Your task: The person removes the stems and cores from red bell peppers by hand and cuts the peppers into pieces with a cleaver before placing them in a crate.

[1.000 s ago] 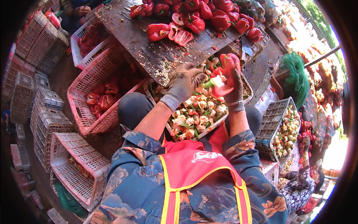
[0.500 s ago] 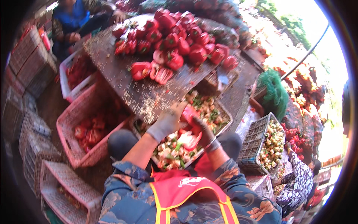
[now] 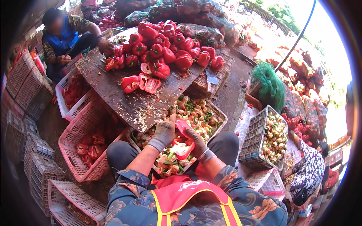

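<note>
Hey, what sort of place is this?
Probably a produce-processing yard: red peppers are heaped on a dark board, plastic crates stand stacked at left, and a grey crate at right holds what look like pepper cores.

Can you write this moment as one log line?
right hand: holding opened red pepper; left hand: beside it; below: crate of pepper cores

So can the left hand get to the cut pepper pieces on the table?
Probably yes: mostly scattered seeds lie on the table between the left hand and the cut pepper pieces, though it may need to stretch.
</note>
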The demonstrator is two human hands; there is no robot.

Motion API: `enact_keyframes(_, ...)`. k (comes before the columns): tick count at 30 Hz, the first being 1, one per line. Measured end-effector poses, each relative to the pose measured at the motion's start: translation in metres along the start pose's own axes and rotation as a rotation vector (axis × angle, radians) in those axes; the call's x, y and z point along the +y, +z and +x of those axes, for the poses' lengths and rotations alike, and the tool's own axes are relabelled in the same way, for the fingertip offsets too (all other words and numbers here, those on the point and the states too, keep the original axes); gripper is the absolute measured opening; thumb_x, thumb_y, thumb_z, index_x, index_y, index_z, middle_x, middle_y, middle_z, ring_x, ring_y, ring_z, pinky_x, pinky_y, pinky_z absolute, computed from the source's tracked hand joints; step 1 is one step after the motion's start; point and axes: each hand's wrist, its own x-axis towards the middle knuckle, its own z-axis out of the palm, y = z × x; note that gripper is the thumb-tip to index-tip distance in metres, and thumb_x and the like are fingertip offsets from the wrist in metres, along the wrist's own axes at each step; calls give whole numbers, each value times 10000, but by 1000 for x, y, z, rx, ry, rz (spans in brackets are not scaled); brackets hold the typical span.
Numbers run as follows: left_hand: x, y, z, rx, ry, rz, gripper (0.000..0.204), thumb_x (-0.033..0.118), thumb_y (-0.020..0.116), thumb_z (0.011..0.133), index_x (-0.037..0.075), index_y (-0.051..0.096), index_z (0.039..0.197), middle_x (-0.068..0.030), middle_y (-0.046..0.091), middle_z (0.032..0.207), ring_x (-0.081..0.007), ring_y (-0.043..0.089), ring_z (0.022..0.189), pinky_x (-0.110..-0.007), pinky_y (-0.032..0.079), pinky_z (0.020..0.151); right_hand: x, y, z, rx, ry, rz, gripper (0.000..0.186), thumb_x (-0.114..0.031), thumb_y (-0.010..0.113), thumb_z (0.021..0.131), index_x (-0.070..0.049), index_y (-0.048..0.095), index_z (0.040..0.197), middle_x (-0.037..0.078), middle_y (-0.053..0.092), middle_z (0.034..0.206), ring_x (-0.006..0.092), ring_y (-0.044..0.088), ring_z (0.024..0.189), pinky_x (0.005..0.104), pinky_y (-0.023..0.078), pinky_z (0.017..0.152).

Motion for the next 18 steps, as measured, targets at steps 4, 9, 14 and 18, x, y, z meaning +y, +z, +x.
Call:
enact_keyframes(4,0,5,0,-55,-14,228,292,191,667,807,41,503,996,-198,681,909,-350,683,817,-434,542,701,-10,4,-8,16,-30,-100,598,-332,617,935,-3,416,1393,177,598,1219,387,672,956,470,587,817)
enact_keyframes(9,-40,2,19,34,-322,16,257,269,517,946,71,668,883,-175,680,797,-361,666,793,-467,524,738,-16,-16,-22,193,-224,-252,581,-327,630,927,-21,449,1387,154,587,1290,315,669,998,366,560,829)
enact_keyframes(14,-20,-27,7,123,45,-420,520,444,597,938,7,597,1219,-208,624,1143,-318,582,1111,-385,475,926,-64,-12,-25,273,-571,-374,455,-286,635,919,-8,550,1268,90,635,1158,200,628,1045,354,503,940)
enact_keyframes(18,2,-30,-12,-227,33,-1164,524,319,587,977,17,476,1390,-57,625,1163,-123,596,1017,-272,475,912,-80,-3,-21,395,-819,-751,349,-254,710,873,14,634,1083,46,653,950,95,603,865,263,493,779)
